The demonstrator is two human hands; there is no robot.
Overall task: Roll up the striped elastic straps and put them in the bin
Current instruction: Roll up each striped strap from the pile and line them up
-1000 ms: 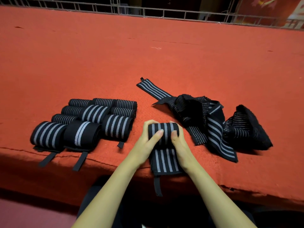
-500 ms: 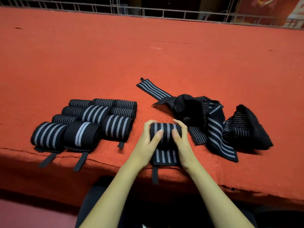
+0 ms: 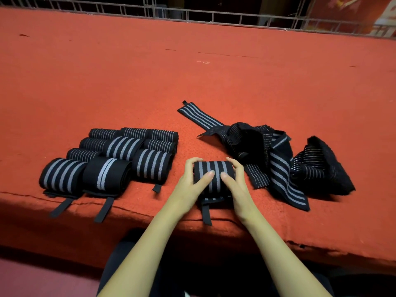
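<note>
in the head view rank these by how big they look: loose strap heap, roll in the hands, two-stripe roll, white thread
1. loose strap heap
2. two-stripe roll and roll in the hands: they look alike, and the left hand and right hand hide part of the held one, so not ranked
3. white thread

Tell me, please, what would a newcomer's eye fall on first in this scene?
Most likely the left hand and right hand at the near edge of the red table, gripping an almost fully rolled striped strap between them, its thin tab hanging over the edge. To their left sits a tidy cluster of rolled straps; to their right, a tangled heap of unrolled straps.
</note>
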